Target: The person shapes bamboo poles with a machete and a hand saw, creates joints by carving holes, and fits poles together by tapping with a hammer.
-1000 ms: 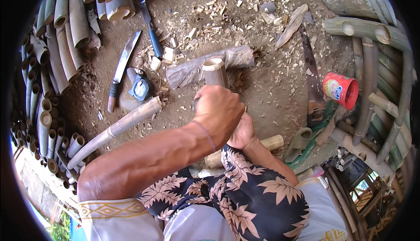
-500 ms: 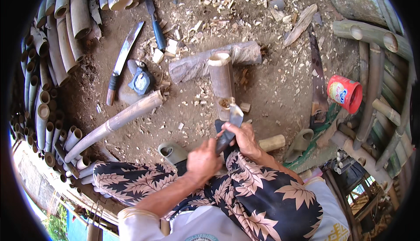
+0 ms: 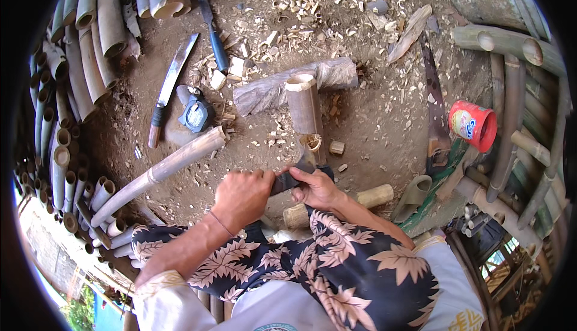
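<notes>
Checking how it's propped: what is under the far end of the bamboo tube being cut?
The bamboo tube leans on a grey log. Its near end is hidden by both hands.

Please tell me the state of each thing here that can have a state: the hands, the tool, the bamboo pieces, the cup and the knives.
left hand: closed around the tool handle
right hand: gripping the tool near its blade
chopping tool: held in both hands, blade at the tube's near end
bamboo tube: leaning on the log, near end split
log: lying flat
red cup: tipped on its side
long knife: lying unused
saw: lying flat
</notes>
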{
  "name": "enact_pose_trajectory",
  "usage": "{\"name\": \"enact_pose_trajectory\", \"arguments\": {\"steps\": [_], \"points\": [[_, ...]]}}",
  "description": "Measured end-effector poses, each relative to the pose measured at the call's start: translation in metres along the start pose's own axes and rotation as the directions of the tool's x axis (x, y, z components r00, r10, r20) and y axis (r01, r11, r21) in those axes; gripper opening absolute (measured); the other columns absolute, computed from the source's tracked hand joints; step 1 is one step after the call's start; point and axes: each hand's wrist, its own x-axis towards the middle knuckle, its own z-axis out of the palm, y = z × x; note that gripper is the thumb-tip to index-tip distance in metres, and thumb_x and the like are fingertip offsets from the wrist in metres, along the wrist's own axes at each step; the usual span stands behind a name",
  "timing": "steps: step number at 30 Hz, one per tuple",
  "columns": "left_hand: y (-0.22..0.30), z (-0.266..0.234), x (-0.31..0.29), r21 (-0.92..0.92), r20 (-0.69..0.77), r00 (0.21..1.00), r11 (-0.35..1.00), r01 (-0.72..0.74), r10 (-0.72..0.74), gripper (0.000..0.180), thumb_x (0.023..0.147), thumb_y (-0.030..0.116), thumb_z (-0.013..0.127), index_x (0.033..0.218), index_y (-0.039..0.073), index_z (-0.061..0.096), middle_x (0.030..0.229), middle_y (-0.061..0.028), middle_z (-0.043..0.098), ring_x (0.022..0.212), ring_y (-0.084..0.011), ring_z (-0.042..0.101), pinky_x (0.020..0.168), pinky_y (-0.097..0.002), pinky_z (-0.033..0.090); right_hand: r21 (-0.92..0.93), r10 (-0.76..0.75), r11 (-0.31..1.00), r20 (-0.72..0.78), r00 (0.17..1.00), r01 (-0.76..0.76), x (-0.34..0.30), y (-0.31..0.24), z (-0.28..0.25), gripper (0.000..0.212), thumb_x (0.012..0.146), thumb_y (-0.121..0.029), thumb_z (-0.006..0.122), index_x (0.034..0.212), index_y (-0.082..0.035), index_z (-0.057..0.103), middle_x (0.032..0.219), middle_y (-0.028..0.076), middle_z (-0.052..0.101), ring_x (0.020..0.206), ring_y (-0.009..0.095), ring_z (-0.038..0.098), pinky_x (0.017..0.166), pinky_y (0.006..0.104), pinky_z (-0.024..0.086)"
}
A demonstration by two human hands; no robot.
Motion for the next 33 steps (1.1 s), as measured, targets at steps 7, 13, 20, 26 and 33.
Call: {"name": "enact_pose_trajectory", "arguments": {"steps": [7, 13, 20, 26, 33], "points": [[0.106, 0.109, 0.033, -0.557, -0.101, 0.933, 0.796, 0.234, -0.345, 0.035, 0.075, 0.017, 0.066, 0.1, 0.002, 0.045, 0.082, -0.0183, 0.065, 0.064, -0.0338, 0.068, 0.055, -0.0466, 0.055, -0.904, -0.574, 0.424, -0.228, 0.786, 0.047, -0.029, -0.015, -0.007, 0.029, 0.093, -0.026, 0.061, 0.096, 0.002, 0.071, 0.069, 0.005, 0.07, 0.061, 0.011, 0.061, 0.059, 0.0269, 0.049], [0.051, 0.084, 0.015, -0.144, -0.186, 0.962, 0.974, 0.177, -0.202, 0.03, 0.079, 0.014, 0.064, 0.104, 0.005, 0.05, 0.086, -0.0132, 0.067, 0.073, -0.0285, 0.07, 0.065, -0.045, 0.055, -0.391, -0.253, 0.91, -0.266, 0.93, 0.136, -0.018, 0.001, -0.004, 0.03, 0.099, -0.034, 0.057, 0.1, -0.007, 0.07, 0.075, 0.003, 0.067, 0.056, 0.011, 0.059, 0.049, 0.0235, 0.043], [-0.006, -0.008, 0.014, -0.038, 0.106, 0.994, 0.999, -0.033, 0.037, 0.021, 0.086, 0.014, 0.057, 0.105, 0.006, 0.053, 0.086, -0.0119, 0.068, 0.074, -0.0284, 0.071, 0.064, -0.0417, 0.056, -0.034, 0.008, 0.999, -0.009, 1.0, -0.008, -0.004, -0.001, -0.007, 0.025, 0.101, -0.021, 0.054, 0.12, -0.006, 0.06, 0.099, 0.005, 0.068, 0.058, 0.011, 0.058, 0.06, 0.0331, 0.05], [0.078, 0.11, 0.026, -0.573, -0.113, 0.96, 0.806, 0.147, -0.255, 0.048, 0.075, 0.017, 0.067, 0.117, 0.003, 0.049, 0.081, -0.019, 0.068, 0.062, -0.0347, 0.069, 0.058, -0.0466, 0.058, -0.794, -0.413, 0.607, -0.364, 0.835, -0.046, -0.032, -0.019, 0.008, 0.028, 0.094, -0.025, 0.059, 0.093, 0.001, 0.07, 0.07, 0.006, 0.07, 0.058, 0.015, 0.063, 0.056, 0.0296, 0.049], [0.099, 0.142, 0.028, -0.866, -0.251, 0.885, 0.5, -0.024, -0.392, 0.045, 0.076, 0.024, 0.072, 0.114, 0.002, 0.059, 0.086, -0.0237, 0.069, 0.073, -0.0416, 0.068, 0.071, -0.0497, 0.055, -0.955, -0.481, 0.288, -0.208, 0.852, -0.071, -0.045, -0.013, 0.023, 0.023, 0.096, -0.022, 0.054, 0.093, -0.001, 0.063, 0.077, 0.015, 0.071, 0.074, 0.028, 0.071, 0.068, 0.0408, 0.053]]}}
